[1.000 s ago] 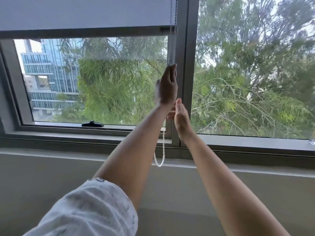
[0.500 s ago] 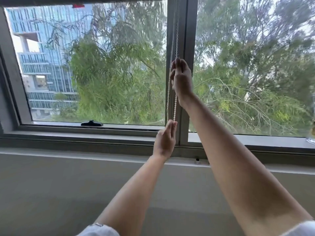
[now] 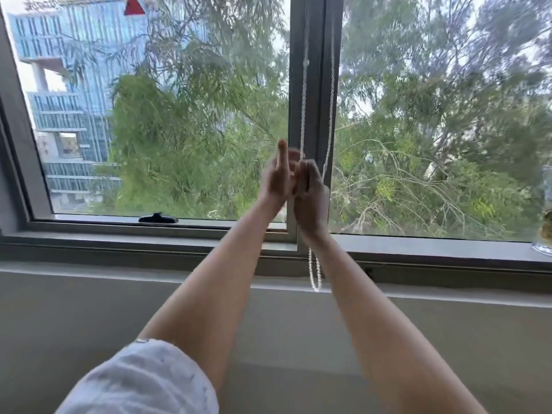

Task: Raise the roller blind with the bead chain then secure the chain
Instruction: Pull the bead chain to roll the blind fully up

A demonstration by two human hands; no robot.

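The white bead chain [image 3: 303,94] hangs in two strands along the grey window mullion [image 3: 313,55], and its loop dangles below my wrists, just under the sill. My right hand [image 3: 312,192] is closed around the chain in front of the mullion. My left hand [image 3: 277,174] is pressed against it on the left, blurred, with its fingers stretched upward beside the left strand. The roller blind is above the frame and not visible.
A black window handle [image 3: 156,218] lies on the lower frame at the left. At the far right edge a glass object [image 3: 545,234] stands on the grey sill [image 3: 119,240]. Below the sill runs a plain wall [image 3: 89,309]. Trees and a building fill the panes.
My right hand has come down along the chain from high on the mullion. My left hand has risen from sill height to meet it. The chain's loop hangs lower now.
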